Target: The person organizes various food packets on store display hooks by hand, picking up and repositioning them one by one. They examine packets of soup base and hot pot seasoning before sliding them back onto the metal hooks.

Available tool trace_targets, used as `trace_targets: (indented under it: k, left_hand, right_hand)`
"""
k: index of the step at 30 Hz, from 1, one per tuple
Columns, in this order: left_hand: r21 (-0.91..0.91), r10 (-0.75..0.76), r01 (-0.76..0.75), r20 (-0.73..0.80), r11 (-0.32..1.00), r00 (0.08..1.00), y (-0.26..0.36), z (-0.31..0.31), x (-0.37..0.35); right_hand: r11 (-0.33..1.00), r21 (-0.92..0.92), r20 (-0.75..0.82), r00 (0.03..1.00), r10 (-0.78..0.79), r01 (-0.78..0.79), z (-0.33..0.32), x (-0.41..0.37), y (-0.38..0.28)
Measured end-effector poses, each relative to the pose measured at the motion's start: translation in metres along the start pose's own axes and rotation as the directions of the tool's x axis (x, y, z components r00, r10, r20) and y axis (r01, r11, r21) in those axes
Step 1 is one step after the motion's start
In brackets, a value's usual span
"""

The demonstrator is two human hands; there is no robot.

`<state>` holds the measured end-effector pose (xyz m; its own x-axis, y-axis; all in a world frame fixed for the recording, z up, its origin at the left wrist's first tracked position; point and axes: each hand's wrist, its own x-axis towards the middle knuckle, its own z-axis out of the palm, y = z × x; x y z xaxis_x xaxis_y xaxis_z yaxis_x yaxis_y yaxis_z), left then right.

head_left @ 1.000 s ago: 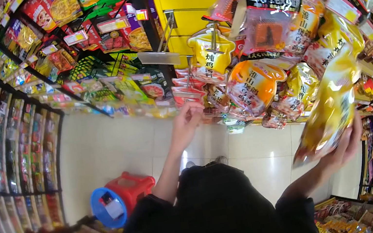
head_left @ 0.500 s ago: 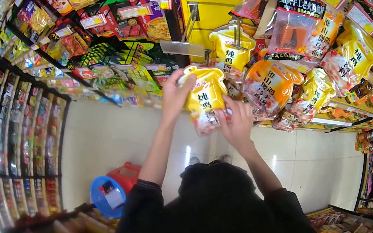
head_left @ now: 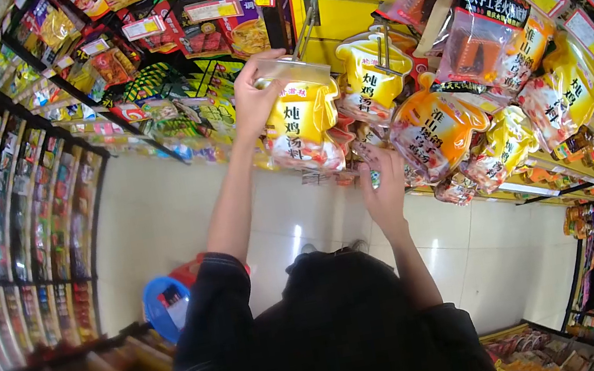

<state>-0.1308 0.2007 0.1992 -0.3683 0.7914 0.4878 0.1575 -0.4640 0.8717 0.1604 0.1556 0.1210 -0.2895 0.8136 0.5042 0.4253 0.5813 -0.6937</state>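
Note:
A yellow pouch of chicken soup seasoning (head_left: 300, 126) hangs upright at a metal display hook (head_left: 306, 23). My left hand (head_left: 255, 98) grips its upper left edge, thumb on the front and fingers up by the clear label holder (head_left: 293, 70). That holder covers the top of the pouch. My right hand (head_left: 384, 179) is near the pouch's lower right corner, fingers apart and thumb lowered, with fingertips close to the pouches behind. Just right of the pouch hangs a matching yellow pouch (head_left: 372, 82) on another hook.
An orange soup pouch (head_left: 436, 134) and hotpot seasoning packs (head_left: 473, 38) crowd the rack at right. Shelves of packets (head_left: 163, 90) rise at left. A blue bucket (head_left: 161, 310) and a red basket (head_left: 189, 270) stand on the tiled floor (head_left: 158, 201) behind my left arm.
The yellow pouch has moved up and away from me to the hook, behind the label holder. My left hand went with it; my right hand has come off its lower side.

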Motion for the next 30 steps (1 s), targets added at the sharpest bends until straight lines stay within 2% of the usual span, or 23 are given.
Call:
trace_targets:
  k: [2, 6, 9, 12, 18, 24, 27, 30]
  left_hand:
    - [-0.016, 0.028, -0.029, -0.022, 0.999, 0.999, 0.005, 0.006, 0.004]
    - [0.076, 0.014, -0.016, 0.037, 0.997, 0.999, 0.005, 0.003, 0.011]
    - [0.107, 0.073, -0.082, 0.084, 0.991, 0.994, -0.001, -0.001, 0.015]
    - [0.108, 0.039, -0.047, 0.081, 0.993, 0.996, 0.0, -0.001, 0.014]
    - [0.111, 0.005, -0.009, 0.029, 0.994, 1.0, 0.009, 0.01, 0.005]
    - [0.103, 0.075, -0.072, -0.031, 0.992, 0.997, 0.008, 0.018, 0.003]
    - [0.11, 0.059, -0.051, -0.069, 0.993, 0.996, 0.006, 0.02, 0.002]
    - [0.139, 0.019, -0.007, -0.087, 0.99, 0.996, 0.0, 0.021, 0.0]
  right_hand:
    - [0.999, -0.045, -0.022, 1.0, -0.018, 0.017, -0.009, 0.005, 0.002]
    - [0.991, -0.116, -0.081, 0.994, -0.079, 0.069, -0.019, 0.015, 0.001]
    - [0.995, -0.092, -0.083, 0.995, -0.054, 0.046, -0.019, 0.015, 0.007]
    - [0.994, -0.062, -0.088, 0.991, -0.096, 0.091, -0.016, 0.013, 0.008]
    - [0.999, -0.007, 0.01, 0.999, 0.044, -0.044, -0.012, 0.003, 0.008]
    - [0.999, 0.019, -0.008, 0.999, 0.042, -0.042, -0.014, 0.003, 0.01]
    - [0.988, 0.086, 0.032, 0.992, 0.124, -0.126, -0.021, 0.007, 0.005]
    - [1.0, 0.012, -0.018, 1.0, 0.011, -0.011, -0.02, 0.008, 0.017]
